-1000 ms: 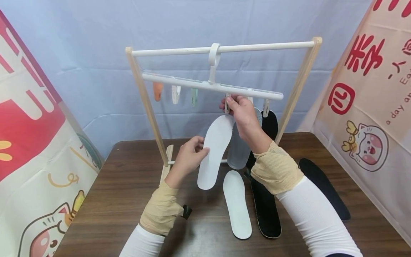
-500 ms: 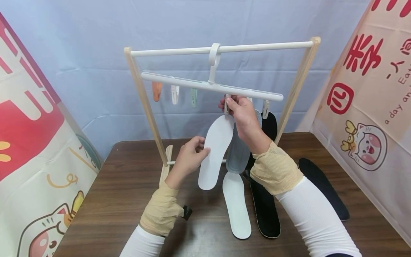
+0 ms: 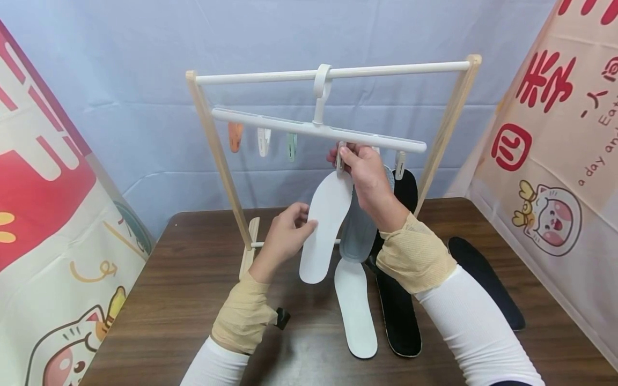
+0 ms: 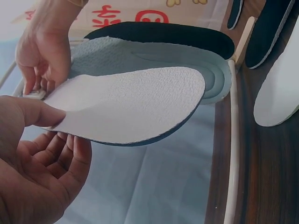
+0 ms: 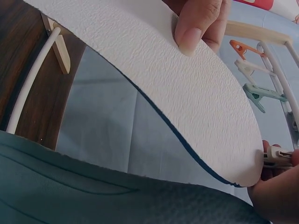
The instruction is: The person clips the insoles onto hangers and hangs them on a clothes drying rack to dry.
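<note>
Around us: gray insole (image 3: 359,230) and black insole (image 3: 406,187) hang just right of centre, white insole (image 3: 356,308) on table (image 3: 193,279) | rack post (image 3: 219,161) left, open room there | left hand (image 3: 285,238) pinches white hanging insole (image 3: 325,225) mid-frame; right hand (image 3: 367,171) squeezes clip (image 3: 340,156) at its top

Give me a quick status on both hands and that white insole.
Left hand pinches the white insole mid-edge. Right hand squeezes the clip at its top. Grey insole hangs close behind.
</note>
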Demonstrator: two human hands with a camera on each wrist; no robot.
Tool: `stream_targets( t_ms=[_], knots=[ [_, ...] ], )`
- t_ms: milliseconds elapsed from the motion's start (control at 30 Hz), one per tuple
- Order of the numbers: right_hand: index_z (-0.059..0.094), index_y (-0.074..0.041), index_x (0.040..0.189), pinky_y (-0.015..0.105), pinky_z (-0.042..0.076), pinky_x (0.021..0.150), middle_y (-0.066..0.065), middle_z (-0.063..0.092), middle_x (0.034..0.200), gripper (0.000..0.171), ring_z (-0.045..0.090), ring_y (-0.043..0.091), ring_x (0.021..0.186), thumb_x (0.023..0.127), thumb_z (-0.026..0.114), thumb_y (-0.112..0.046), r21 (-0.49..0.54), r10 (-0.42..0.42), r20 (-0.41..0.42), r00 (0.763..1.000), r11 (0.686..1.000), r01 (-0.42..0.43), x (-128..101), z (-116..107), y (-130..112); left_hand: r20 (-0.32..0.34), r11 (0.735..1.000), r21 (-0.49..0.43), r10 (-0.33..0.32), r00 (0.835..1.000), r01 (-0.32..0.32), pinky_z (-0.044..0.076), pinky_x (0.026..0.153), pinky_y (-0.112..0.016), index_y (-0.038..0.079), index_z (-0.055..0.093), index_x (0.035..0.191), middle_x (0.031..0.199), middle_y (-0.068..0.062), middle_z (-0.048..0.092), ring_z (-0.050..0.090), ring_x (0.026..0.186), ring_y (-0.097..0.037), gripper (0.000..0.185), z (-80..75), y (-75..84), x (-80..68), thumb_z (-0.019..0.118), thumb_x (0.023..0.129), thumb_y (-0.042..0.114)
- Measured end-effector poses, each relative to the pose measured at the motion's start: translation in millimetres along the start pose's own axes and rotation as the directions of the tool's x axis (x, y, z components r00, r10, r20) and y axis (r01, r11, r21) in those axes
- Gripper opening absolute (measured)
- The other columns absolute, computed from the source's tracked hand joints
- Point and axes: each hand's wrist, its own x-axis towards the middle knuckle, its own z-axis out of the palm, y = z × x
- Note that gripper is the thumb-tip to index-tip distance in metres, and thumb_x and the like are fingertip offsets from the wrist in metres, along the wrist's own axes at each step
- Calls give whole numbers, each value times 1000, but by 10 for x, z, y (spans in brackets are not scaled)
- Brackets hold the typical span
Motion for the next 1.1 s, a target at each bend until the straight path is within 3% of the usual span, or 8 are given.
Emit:
stream_targets(
  t_ms=[400,633,833,1100],
  knots=[
    [60,-9,110,32,43,105,-2,67,93,13,65,15,103,107,48,-10,-29,8,6,1000,1000,-8,2,-31,-6,-13,1000,8,-2,1000,2,51,70,-32,3,66,111,97,-10,72,64,85,-22,20,-19,4,20,67,94,13],
    [57,5,124,27,42,98,-4,68,90,24,64,13,103,107,48,-10,-44,1,17,1000,999,0,-5,-40,-1,-14,1000,-7,11,1000,-11,49,72,-32,3,66,112,98,-10,72,62,85,-23,20,-18,35,36,67,95,12],
    [60,-9,110,26,43,98,-5,68,89,12,65,13,102,107,49,-10,-51,-11,23,1000,999,12,-8,-62,4,-11,1000,-13,8,1000,-8,49,72,-32,4,66,113,98,-9,71,62,85,-21,20,-19,74,36,67,95,14],
    [60,-11,107,25,44,95,-6,69,85,13,66,11,97,107,48,-9,-33,-28,31,999,999,29,-1,-61,8,-10,999,-34,4,1000,-5,50,73,-31,5,65,113,99,-8,72,63,85,-21,21,-14,114,46,67,94,14]
  ],
)
